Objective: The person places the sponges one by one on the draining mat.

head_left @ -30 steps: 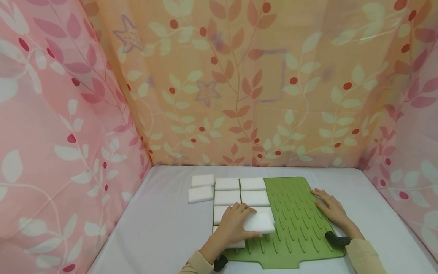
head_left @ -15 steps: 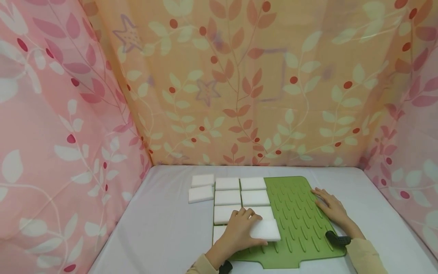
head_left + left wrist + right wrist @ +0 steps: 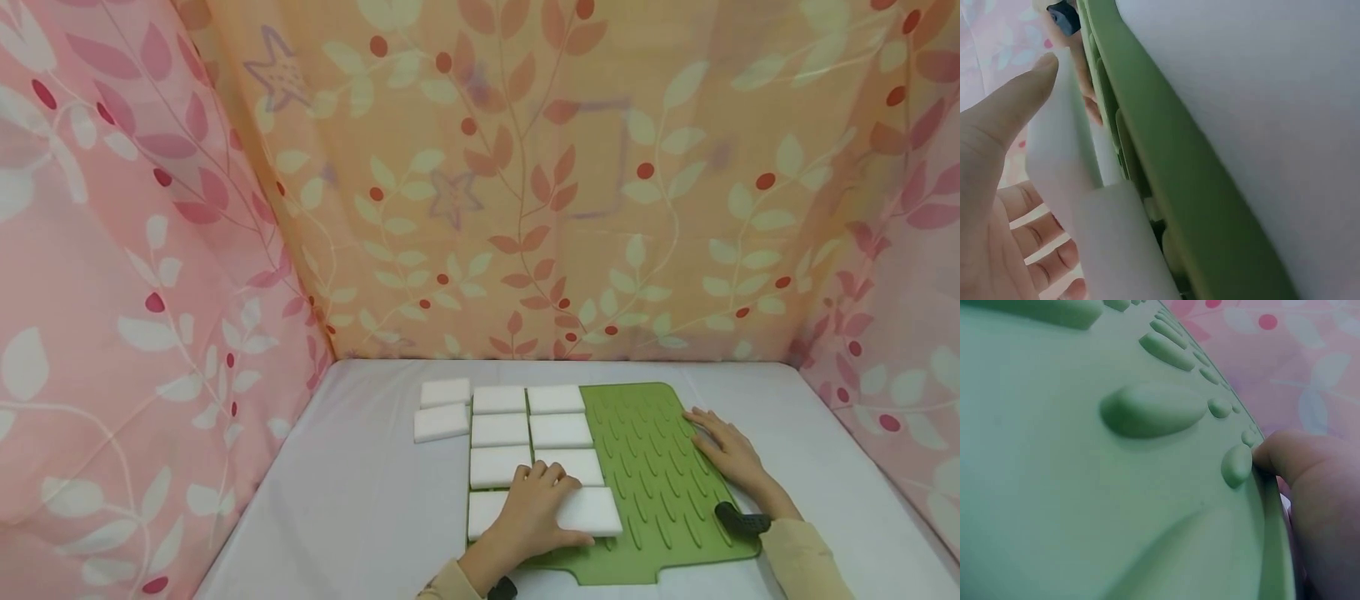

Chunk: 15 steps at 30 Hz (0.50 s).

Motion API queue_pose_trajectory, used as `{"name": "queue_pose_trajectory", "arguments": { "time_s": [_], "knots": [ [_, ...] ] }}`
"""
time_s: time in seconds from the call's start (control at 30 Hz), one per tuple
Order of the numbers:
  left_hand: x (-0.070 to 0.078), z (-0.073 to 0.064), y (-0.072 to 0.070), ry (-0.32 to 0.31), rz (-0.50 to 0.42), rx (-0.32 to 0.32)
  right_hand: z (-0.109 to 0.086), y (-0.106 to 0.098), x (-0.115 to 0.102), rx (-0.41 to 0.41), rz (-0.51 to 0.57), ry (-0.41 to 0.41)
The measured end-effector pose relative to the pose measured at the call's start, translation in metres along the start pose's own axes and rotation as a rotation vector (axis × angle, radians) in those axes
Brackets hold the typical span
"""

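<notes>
My left hand [image 3: 531,510] grips a white sponge block [image 3: 594,511] at the near end of the second column on a green ridged mat [image 3: 660,500]. In the left wrist view, the thumb lies against one edge of this sponge [image 3: 1060,137], with the fingers on its far side. A neighbouring sponge [image 3: 1119,240] sits right beside it, partly behind the hand in the head view. My right hand [image 3: 729,450] rests at the mat's right edge, fingers extended. In the right wrist view, its thumb [image 3: 1282,453] touches the rim beside the raised ridges.
Several white sponges [image 3: 501,431] lie in two columns on the mat's left half. Two more sponges [image 3: 441,423] lie on the white tablecloth [image 3: 360,483] left of the mat. Patterned curtains [image 3: 480,275] enclose the back and sides.
My left hand has moved right and toward me with the sponge, which now lines up below the second column. The right hand has stayed at the mat's edge.
</notes>
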State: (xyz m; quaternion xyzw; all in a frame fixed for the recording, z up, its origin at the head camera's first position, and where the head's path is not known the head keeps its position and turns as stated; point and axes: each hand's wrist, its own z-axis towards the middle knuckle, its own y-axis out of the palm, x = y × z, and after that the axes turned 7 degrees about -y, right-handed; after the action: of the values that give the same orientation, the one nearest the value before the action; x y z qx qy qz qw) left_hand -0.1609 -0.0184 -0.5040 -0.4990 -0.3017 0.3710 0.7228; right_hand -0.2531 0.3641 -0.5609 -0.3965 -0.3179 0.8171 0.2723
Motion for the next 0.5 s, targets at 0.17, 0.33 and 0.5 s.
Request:
{"name": "queue_pose_trajectory", "arguments": {
  "time_s": [0.17, 0.33, 0.5],
  "knots": [
    [0.0007, -0.0007, 0.0015, -0.005, 0.010, -0.005, 0.0001, 0.0002, 0.0020, -0.013, -0.005, 0.013],
    [0.0002, -0.0013, 0.0016, -0.013, 0.019, -0.010, 0.0009, 0.0012, 0.0034, -0.014, 0.003, 0.012],
    [0.0002, -0.0025, 0.0024, -0.003, 0.015, -0.017, 0.0011, 0.0016, 0.0038, -0.017, 0.012, 0.008]
  ]
}}
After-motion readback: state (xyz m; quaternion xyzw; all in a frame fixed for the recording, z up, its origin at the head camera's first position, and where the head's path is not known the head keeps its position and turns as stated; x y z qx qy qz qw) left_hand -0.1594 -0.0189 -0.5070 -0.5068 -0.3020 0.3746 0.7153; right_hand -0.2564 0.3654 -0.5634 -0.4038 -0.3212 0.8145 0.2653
